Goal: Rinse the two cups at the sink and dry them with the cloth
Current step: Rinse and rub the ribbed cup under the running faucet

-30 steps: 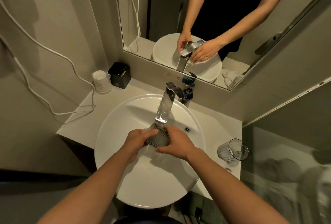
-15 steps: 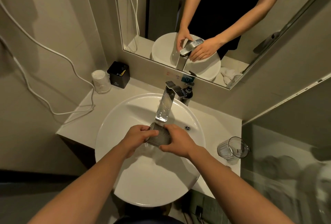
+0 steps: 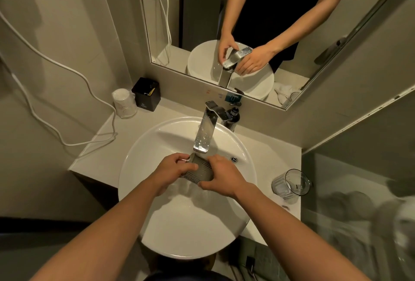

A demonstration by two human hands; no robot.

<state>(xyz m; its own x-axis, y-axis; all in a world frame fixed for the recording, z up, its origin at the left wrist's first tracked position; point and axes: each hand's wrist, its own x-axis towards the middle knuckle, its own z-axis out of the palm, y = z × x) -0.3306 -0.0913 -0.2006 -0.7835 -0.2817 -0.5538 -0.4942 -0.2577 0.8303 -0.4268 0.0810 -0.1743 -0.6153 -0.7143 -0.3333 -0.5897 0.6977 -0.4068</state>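
Note:
A ribbed glass cup (image 3: 199, 170) lies on its side under the spout of the chrome tap (image 3: 205, 133), over the round white sink (image 3: 143, 152). My left hand (image 3: 170, 171) grips its left end, fingers curled over the rim. My right hand (image 3: 221, 176) holds its right end, thumb beneath. Water spreads in the basin below the cup. The second ribbed glass cup (image 3: 289, 185) lies on its side on the counter to the right of the sink, mouth facing right. A white cloth shows only in the mirror (image 3: 285, 93), behind that cup.
A black box (image 3: 146, 94) and a wrapped white cup stack (image 3: 123, 103) stand at the counter's back left. A white cable (image 3: 67, 71) hangs down the left wall onto the counter. A dark pump bottle (image 3: 234, 114) sits behind the tap. A glass partition (image 3: 359, 190) borders the right.
Both hands have shifted slightly on the cup under the tap; the left hand's fingers have curled further over the rim. The cup on the counter has not moved.

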